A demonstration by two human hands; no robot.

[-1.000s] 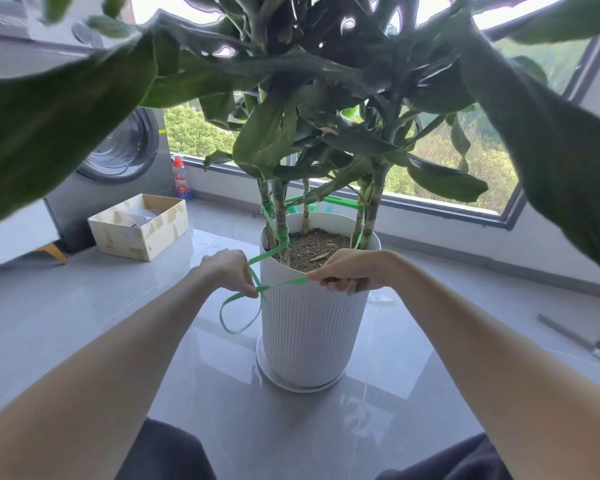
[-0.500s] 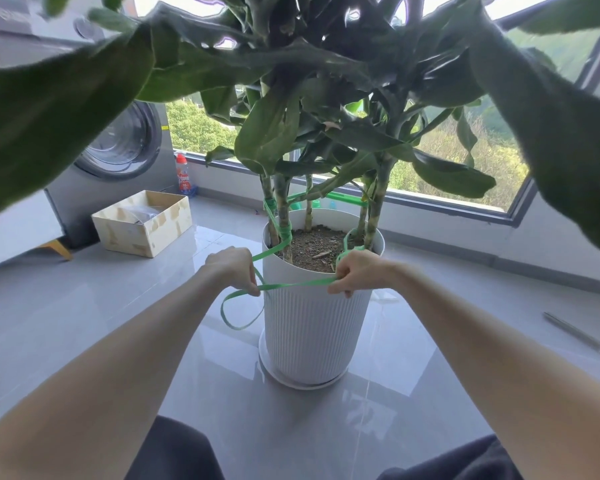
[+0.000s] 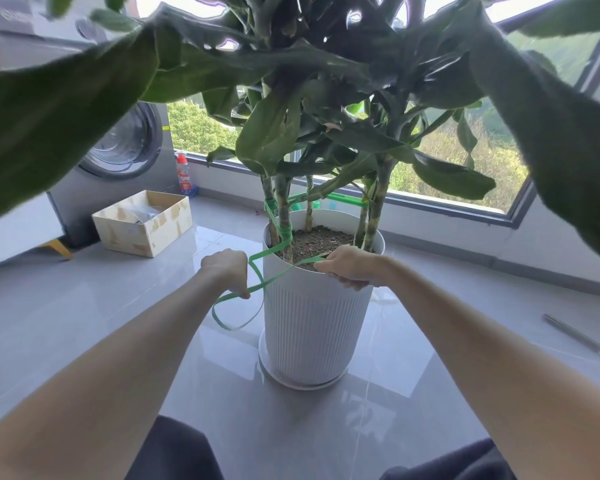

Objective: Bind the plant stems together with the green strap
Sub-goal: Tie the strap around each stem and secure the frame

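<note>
- The flat green plastic strap [image 3: 272, 279] runs taut between both hands across the near left side of the pot. A slack loop of it hangs below the left hand.
- Further along, the strap is wound several times round the left pair of slim green plant stems [image 3: 283, 202] and stretches across at the far side to the right stems.
- The tall white ribbed pot [image 3: 312, 323] holds brown soil [image 3: 321, 242] with the stems rooted in it. It stands on a white saucer [image 3: 302, 384] on the grey tiled floor [image 3: 84, 306].
- An open cardboard box [image 3: 142, 233], far left, holds something I cannot make out.
- The left hand [image 3: 227, 271], just left of the pot, is curled and pinches the strap beneath it.
- The right hand [image 3: 352, 266], at the pot's near rim, has its fingers curled round the strap's other end.
</note>
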